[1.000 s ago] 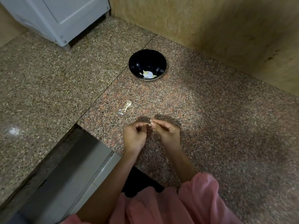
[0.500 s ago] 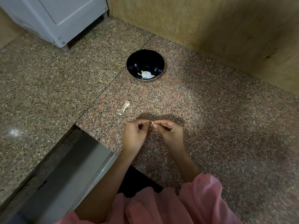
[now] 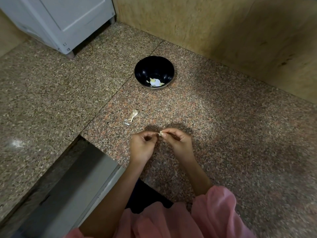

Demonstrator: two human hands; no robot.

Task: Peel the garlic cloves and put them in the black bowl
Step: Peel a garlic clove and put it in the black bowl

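Both hands are meeting above the granite counter (image 3: 223, 134): the right hand (image 3: 180, 143) and the left hand (image 3: 141, 146) are pinching one small garlic clove (image 3: 160, 133) between their fingertips. At 12 o'clock from them the black bowl (image 3: 154, 71) is sitting with pale peeled cloves (image 3: 154, 81) inside. At 11 o'clock, near the hands, an unpeeled clove (image 3: 134, 114) and skin scraps (image 3: 127, 123) are lying on the counter.

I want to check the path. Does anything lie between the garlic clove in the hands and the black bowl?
Almost nothing: bare granite counter lies between the garlic clove and the black bowl. An unpeeled clove with skin scraps lies left of that line.
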